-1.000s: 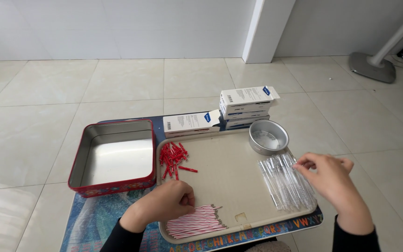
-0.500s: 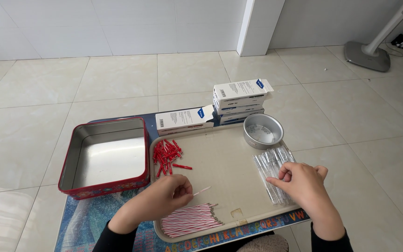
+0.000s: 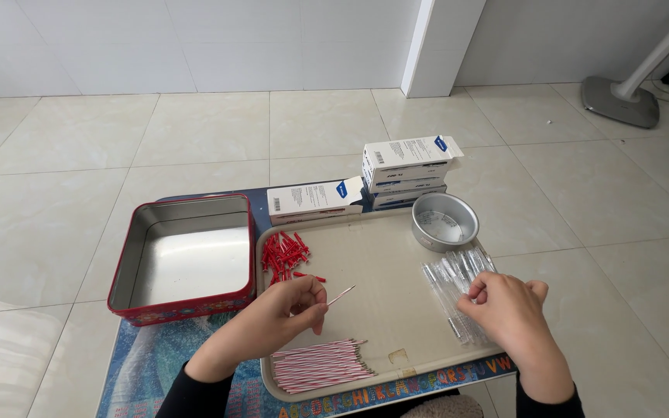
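My left hand (image 3: 280,313) pinches one thin red-and-white striped stick (image 3: 341,295) and holds it just above a beige tray (image 3: 381,263). A bundle of the same striped sticks (image 3: 320,365) lies at the tray's near edge, below that hand. A heap of small red caps (image 3: 286,254) sits at the tray's left side. My right hand (image 3: 505,310) rests on a row of clear plastic tubes (image 3: 454,279) at the tray's right side, its fingers curled over them.
An open red tin with a shiny inside (image 3: 183,259) stands left of the tray. A round metal bowl (image 3: 444,220) sits at the tray's far right corner. White-and-blue cartons (image 3: 408,166) are stacked behind, one more (image 3: 315,200) lying flat. A patterned mat (image 3: 149,364) lies underneath; a fan base (image 3: 621,101) stands far right.
My left hand has lifted one striped stick off the bundle and raised it over the tray. My right hand has stayed on the clear tubes.
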